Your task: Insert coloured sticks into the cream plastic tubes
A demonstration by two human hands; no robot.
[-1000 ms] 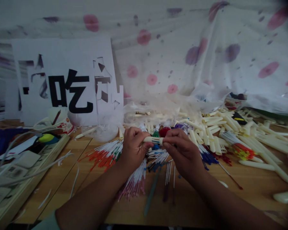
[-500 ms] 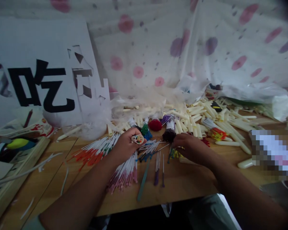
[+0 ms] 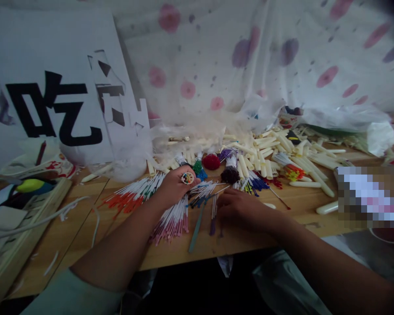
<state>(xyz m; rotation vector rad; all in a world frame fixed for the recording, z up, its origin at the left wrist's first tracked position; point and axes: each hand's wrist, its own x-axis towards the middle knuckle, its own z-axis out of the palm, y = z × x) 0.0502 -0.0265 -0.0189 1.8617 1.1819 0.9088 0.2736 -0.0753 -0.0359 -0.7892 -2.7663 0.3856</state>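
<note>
Wooden table — pale tube gripped in left hand.

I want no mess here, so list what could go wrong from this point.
1. The left hand holds a cream tube with coloured tips at its open end; if tilted, its contents might slide out.
2. The right hand is low beside the purple-tipped sticks and could knock them.
3. The left forearm could scatter the pink-tipped sticks beside it.

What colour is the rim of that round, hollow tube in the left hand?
Creamy white: the tube rim in the left hand shows best in the head view.
</note>
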